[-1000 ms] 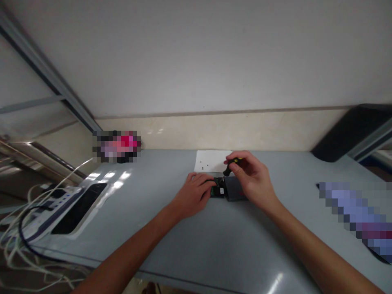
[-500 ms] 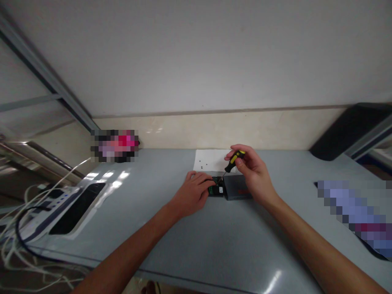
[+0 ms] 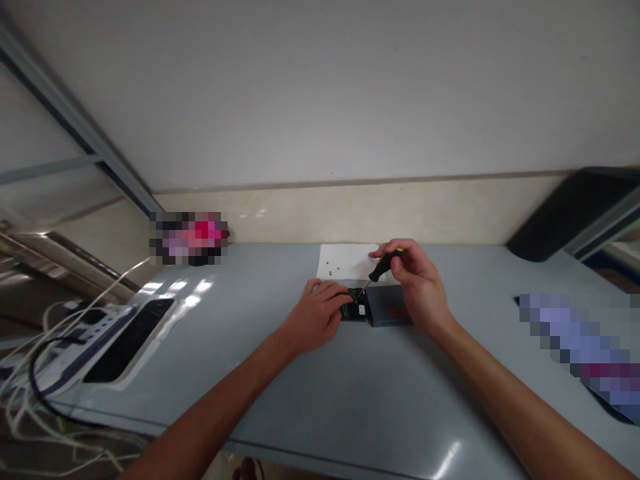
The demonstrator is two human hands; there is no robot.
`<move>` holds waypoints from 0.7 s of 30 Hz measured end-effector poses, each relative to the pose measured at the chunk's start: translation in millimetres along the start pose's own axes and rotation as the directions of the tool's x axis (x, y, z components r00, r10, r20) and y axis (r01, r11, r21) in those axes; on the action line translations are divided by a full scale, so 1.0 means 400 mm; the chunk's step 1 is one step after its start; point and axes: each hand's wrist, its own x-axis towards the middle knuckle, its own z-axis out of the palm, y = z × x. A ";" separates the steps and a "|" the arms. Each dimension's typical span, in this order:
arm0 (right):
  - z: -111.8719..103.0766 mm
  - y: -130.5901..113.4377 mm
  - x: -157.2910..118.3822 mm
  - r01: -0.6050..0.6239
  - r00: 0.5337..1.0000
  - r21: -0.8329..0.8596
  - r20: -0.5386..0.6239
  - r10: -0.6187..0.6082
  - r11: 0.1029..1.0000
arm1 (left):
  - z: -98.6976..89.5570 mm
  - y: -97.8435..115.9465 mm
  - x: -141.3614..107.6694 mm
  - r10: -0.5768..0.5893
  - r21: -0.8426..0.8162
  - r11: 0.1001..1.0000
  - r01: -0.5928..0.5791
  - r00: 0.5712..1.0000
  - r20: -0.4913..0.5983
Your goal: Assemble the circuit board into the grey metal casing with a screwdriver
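Observation:
My right hand (image 3: pixel 425 290) is closed around the handle of a black-and-yellow screwdriver (image 3: pixel 383 265), which leans down to the left. Its tip meets a small black electronic device (image 3: pixel 354 312) with a green circuit board, though the exact contact point is too small to make out. Over the left part of that device lies my left hand (image 3: pixel 320 317), fingers bent and gripping it, hiding that end. A dark grey box-shaped casing (image 3: pixel 387 305) touches or nearly touches the device's right side, below my right hand.
Behind the device lies a white paper sheet (image 3: pixel 345 259) with several tiny dark screws (image 3: pixel 331 273). On the left are a white-framed black panel (image 3: pixel 129 341), a power strip (image 3: pixel 93 330) and tangled cables (image 3: pixel 20 407). A black object (image 3: pixel 565 217) stands at the back right. Two blurred-out items flank the grey table (image 3: pixel 280 407).
The screwdriver has turned in my right hand, so less yellow shows on its handle. My right fingers have shifted slightly. My left hand keeps its place on the device.

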 end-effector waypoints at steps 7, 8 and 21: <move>0.001 -0.007 0.004 -0.008 0.999 -0.068 -0.045 0.005 0.998 | 0.003 -0.004 -0.001 -0.002 0.006 1.000 0.002 1.000 0.012; 0.004 -0.009 0.003 -0.003 1.000 -0.081 -0.028 0.001 0.997 | 0.004 -0.005 -0.001 -0.002 0.006 1.000 0.002 1.000 0.010; 0.009 -0.010 -0.002 0.047 0.999 -0.107 -0.003 -0.048 0.993 | 0.000 -0.003 0.000 -0.015 0.007 1.000 0.015 1.000 0.022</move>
